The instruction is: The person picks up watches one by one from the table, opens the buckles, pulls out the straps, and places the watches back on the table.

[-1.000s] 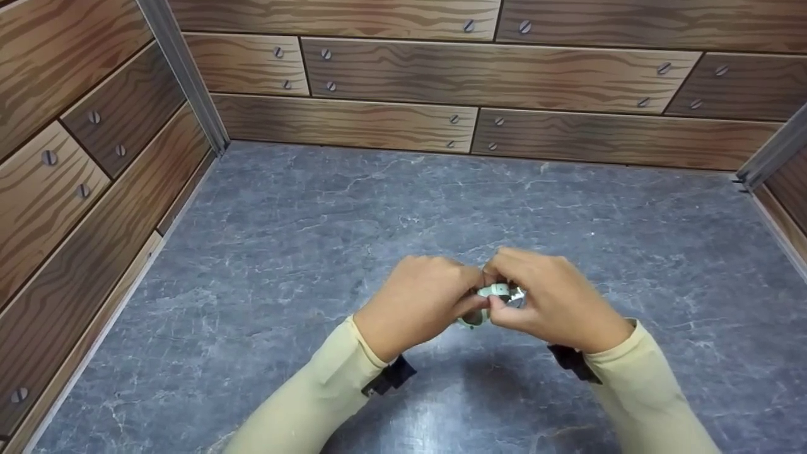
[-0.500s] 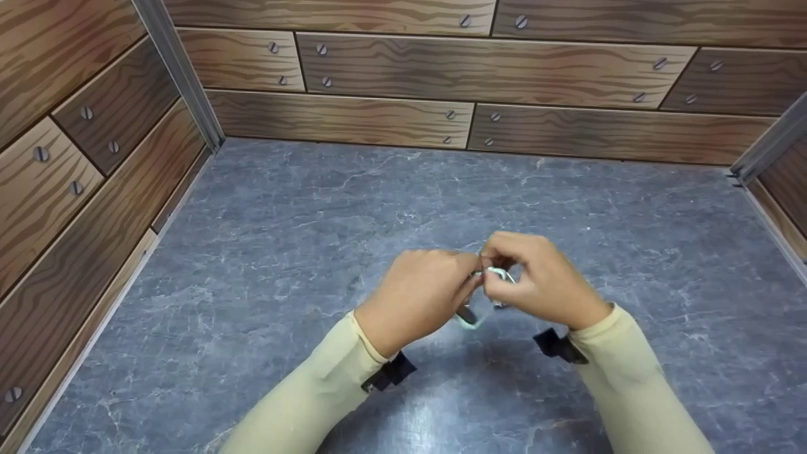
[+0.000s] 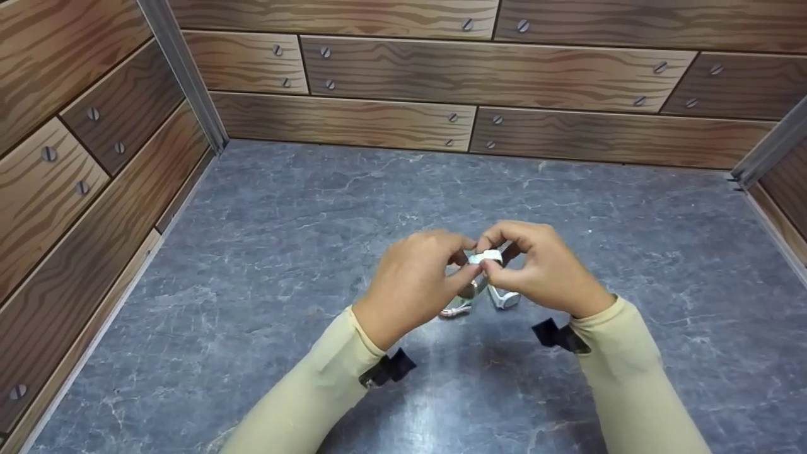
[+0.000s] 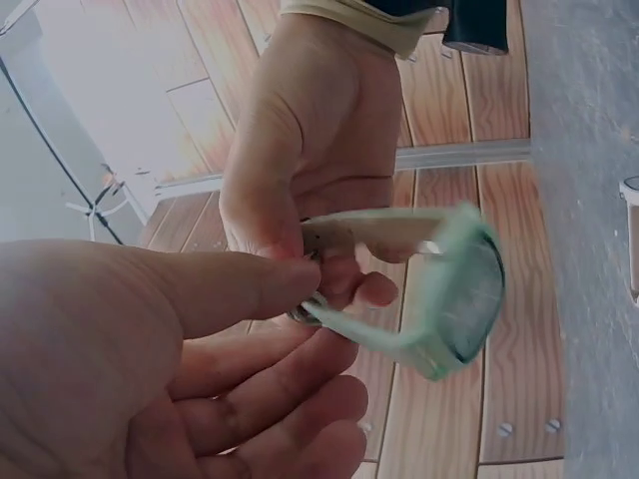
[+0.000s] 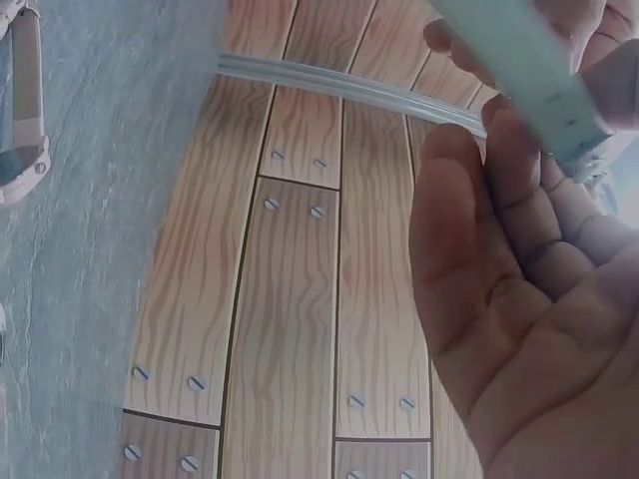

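Note:
A mint-green wristwatch (image 4: 469, 299) hangs as a loop between the two hands, its dial facing away from them in the left wrist view. My left hand (image 3: 416, 271) pinches the strap by the buckle, with the thumb on top. From the other side my right hand (image 3: 542, 268) pinches the same strap end, thumb against fingertips. Blur hides whether the buckle is fastened. The strap (image 5: 544, 85) with its holes crosses the upper right of the right wrist view. Below the hands, a pale watch (image 3: 506, 298) lies on the table.
A pinkish strap (image 3: 455, 311) shows under the left hand on the grey marbled tabletop (image 3: 353, 208). In the right wrist view a pink watch (image 5: 25, 165) lies at the left edge. Wood-patterned panels (image 3: 391, 69) wall the table at the back and sides.
Both hands have risen slightly away from the body, the right one also a little to the left. The pale watch and pinkish strap on the table now show beneath them.

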### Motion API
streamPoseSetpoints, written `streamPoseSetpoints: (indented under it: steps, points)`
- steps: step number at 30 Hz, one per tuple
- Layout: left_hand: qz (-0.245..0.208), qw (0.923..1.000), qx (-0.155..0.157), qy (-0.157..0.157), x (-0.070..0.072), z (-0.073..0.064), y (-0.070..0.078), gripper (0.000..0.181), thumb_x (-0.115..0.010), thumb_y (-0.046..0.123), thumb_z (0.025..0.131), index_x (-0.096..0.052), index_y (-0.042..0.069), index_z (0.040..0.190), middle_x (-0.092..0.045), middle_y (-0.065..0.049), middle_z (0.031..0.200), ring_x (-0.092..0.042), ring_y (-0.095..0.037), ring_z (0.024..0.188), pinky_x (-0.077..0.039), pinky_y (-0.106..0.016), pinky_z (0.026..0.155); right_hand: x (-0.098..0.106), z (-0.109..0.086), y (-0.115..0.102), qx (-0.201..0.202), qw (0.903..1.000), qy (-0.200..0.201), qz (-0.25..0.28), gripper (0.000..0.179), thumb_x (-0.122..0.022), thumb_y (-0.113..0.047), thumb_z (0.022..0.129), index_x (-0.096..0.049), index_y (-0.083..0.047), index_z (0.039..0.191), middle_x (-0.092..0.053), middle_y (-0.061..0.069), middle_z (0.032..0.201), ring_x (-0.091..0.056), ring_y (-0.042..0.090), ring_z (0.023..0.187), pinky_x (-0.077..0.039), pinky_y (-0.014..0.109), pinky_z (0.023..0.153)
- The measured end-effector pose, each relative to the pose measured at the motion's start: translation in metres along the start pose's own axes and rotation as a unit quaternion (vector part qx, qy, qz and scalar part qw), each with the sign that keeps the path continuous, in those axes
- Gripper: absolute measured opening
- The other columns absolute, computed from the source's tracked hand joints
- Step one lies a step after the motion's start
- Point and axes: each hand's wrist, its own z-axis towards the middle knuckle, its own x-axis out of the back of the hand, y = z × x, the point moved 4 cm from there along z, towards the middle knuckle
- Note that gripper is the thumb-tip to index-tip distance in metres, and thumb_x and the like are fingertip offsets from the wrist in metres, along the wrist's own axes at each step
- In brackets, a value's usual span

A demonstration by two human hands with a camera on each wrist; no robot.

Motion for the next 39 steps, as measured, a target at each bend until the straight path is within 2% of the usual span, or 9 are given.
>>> streamPoseSetpoints:
  steps: [7, 14, 20, 25, 30, 35, 39]
  points:
    - [-0.002, 0.9999, -0.011, -0.007, 0.0000, -0.0005, 0.0013, 0.013, -0.076, 0.028, 0.096, -0.080, 0.015, 0.098, -0.076, 0.005, 0.091, -0.066, -0.007, 0.078, -0.049, -0.024, 0.063, 0.0013, -0.0027, -0.0032, 0.027, 0.9996, 0.000, -0.012, 0.027, -0.068, 0.010, 0.083, -0.071, -0.015, 0.093, -0.070, -0.010, 0.093, -0.065, 0.011, 0.082, -0.057, 0.028, 0.068]
    - [-0.046, 0.9987, -0.001, -0.021, 0.0010, -0.0011, 0.0018, 0.009, -0.076, 0.021, 0.096, -0.079, 0.012, 0.098, -0.075, 0.002, 0.094, -0.068, -0.009, 0.088, -0.055, -0.025, 0.079, 0.0018, -0.0040, -0.0054, 0.020, 0.9997, 0.001, 0.011, 0.028, -0.067, 0.009, 0.086, -0.071, -0.018, 0.093, -0.069, -0.010, 0.091, -0.065, 0.012, 0.075, -0.056, 0.027, 0.065]
    - [-0.052, 0.9980, 0.004, -0.036, 0.0009, -0.0019, 0.0019, 0.009, -0.072, 0.012, 0.096, -0.078, 0.011, 0.104, -0.072, 0.002, 0.095, -0.063, -0.011, 0.087, -0.053, -0.027, 0.078, 0.0012, -0.0034, -0.0045, 0.029, 0.9994, 0.007, 0.016, 0.027, -0.069, 0.009, 0.085, -0.071, -0.017, 0.092, -0.069, -0.008, 0.091, -0.065, 0.012, 0.077, -0.057, 0.027, 0.063]
    - [-0.056, 0.9979, -0.006, -0.033, 0.0005, -0.0008, 0.0005, 0.012, -0.072, 0.008, 0.094, -0.078, 0.010, 0.104, -0.074, 0.001, 0.096, -0.066, -0.014, 0.090, -0.054, -0.027, 0.080, 0.0012, -0.0030, -0.0048, 0.035, 0.9991, 0.009, 0.022, 0.027, -0.070, 0.010, 0.085, -0.071, -0.015, 0.092, -0.070, -0.007, 0.091, -0.065, 0.012, 0.077, -0.057, 0.026, 0.063]
    - [-0.056, 0.9981, -0.005, -0.027, 0.0012, -0.0002, -0.0020, 0.006, -0.077, 0.015, 0.094, -0.079, 0.011, 0.097, -0.075, 0.002, 0.093, -0.068, -0.011, 0.088, -0.055, -0.025, 0.079, 0.0016, -0.0022, -0.0057, 0.040, 0.9990, 0.000, 0.018, 0.028, -0.068, 0.010, 0.086, -0.071, -0.016, 0.094, -0.070, -0.006, 0.092, -0.064, 0.011, 0.073, -0.057, 0.025, 0.064]
    - [-0.032, 0.9987, -0.005, -0.039, -0.0008, 0.0008, -0.0031, 0.014, -0.076, 0.025, 0.096, -0.080, 0.012, 0.093, -0.076, 0.001, 0.092, -0.070, -0.012, 0.087, -0.056, -0.025, 0.079, 0.0023, -0.0021, -0.0040, 0.039, 0.9992, -0.005, 0.008, 0.027, -0.069, 0.011, 0.085, -0.071, -0.016, 0.093, -0.069, -0.008, 0.092, -0.064, 0.011, 0.075, -0.057, 0.025, 0.065]
    - [-0.023, 0.9987, -0.003, -0.045, -0.0020, 0.0000, -0.0039, 0.011, -0.076, 0.022, 0.096, -0.077, 0.012, 0.090, -0.073, 0.002, 0.090, -0.066, -0.010, 0.082, -0.054, -0.025, 0.074, 0.0012, -0.0011, -0.0030, 0.041, 0.9990, -0.015, 0.006, 0.026, -0.069, 0.010, 0.086, -0.071, -0.016, 0.093, -0.069, -0.008, 0.091, -0.064, 0.010, 0.076, -0.057, 0.026, 0.065]
